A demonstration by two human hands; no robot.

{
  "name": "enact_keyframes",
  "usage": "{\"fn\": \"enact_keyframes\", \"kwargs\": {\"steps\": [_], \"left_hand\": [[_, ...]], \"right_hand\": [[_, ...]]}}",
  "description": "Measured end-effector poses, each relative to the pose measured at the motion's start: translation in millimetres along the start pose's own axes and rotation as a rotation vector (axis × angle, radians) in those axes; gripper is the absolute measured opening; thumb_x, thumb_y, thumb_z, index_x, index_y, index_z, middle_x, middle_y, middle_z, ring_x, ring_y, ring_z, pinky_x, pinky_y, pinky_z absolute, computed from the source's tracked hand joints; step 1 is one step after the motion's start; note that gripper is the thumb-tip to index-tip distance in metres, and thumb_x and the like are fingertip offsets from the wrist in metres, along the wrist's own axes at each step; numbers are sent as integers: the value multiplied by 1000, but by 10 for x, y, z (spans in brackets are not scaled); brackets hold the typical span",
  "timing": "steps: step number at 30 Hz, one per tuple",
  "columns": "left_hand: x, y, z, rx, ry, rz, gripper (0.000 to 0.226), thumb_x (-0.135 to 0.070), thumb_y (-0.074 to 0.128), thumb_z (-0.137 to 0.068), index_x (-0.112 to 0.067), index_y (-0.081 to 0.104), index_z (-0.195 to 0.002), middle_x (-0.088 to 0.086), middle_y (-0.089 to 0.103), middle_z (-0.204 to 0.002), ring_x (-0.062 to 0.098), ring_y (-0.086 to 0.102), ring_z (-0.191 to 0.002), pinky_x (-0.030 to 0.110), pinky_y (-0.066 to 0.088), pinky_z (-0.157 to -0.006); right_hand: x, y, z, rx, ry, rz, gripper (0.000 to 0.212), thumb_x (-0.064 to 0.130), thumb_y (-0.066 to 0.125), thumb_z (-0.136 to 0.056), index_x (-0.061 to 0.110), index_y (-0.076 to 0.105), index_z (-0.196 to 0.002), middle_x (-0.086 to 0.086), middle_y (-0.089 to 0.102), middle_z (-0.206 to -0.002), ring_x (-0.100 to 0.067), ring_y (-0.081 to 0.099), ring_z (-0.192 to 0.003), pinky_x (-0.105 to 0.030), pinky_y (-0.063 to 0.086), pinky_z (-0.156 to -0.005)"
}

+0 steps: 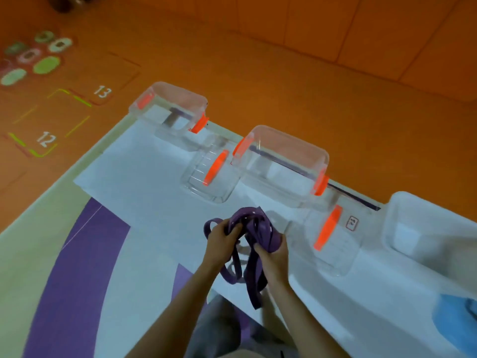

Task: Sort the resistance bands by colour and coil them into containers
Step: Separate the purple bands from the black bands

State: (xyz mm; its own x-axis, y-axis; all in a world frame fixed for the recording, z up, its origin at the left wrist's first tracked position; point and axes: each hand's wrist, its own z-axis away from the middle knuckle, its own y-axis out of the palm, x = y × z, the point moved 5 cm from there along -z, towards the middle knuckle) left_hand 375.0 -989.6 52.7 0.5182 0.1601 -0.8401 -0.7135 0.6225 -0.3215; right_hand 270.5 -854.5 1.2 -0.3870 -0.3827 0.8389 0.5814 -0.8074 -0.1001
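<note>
Both my hands hold a bundle of purple resistance bands (pixel 254 228) above the white sheet. My left hand (pixel 222 241) grips the bundle's left side, and my right hand (pixel 272 254) grips its right side. Loose purple loops hang down between my wrists. Beyond the bundle stand two clear containers with orange clips, one at the far left (pixel 170 112) and one in the middle (pixel 281 166). Their clear lids with orange clips lie in front of them, one (pixel 209 174) between the containers and one (pixel 333 244) to the right of my hands.
A third clear container (pixel 426 228) stands at the right. Something blue (pixel 456 319) shows at the lower right edge. The white sheet (pixel 124 182) lies on a purple and cream mat (pixel 77 254). Orange floor with numbered markings (pixel 46 139) and oval shapes spreads at the back left.
</note>
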Motion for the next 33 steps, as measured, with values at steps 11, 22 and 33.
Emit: {"fn": "enact_keyframes", "kwargs": {"steps": [11,22,33], "left_hand": [[191,-293,-785,467,313,-640,38,-14,58,-104,-13,56,-142,13,65,-133,40,52,-135,62,27,-122],[199,-641,-847,584,441,-705,63,-24,57,-105,-25,30,-163,6,55,-150,25,51,-140,39,44,-117],[347,-995,-848,535,353,-899,62,-40,45,-110,-29,19,-166,7,59,-150,31,60,-132,48,49,-108]], "right_hand": [[-65,391,-110,-180,-56,403,79,38,93,-78,28,50,-145,7,56,-144,-21,45,-143,-40,28,-126],[40,549,187,-355,31,585,113,38,83,-88,24,6,-170,-12,8,-176,-37,8,-162,-60,26,-126],[-235,545,475,-246,65,829,120,53,82,-86,36,-8,-164,-10,10,-176,-35,15,-162,-55,34,-124]]}}
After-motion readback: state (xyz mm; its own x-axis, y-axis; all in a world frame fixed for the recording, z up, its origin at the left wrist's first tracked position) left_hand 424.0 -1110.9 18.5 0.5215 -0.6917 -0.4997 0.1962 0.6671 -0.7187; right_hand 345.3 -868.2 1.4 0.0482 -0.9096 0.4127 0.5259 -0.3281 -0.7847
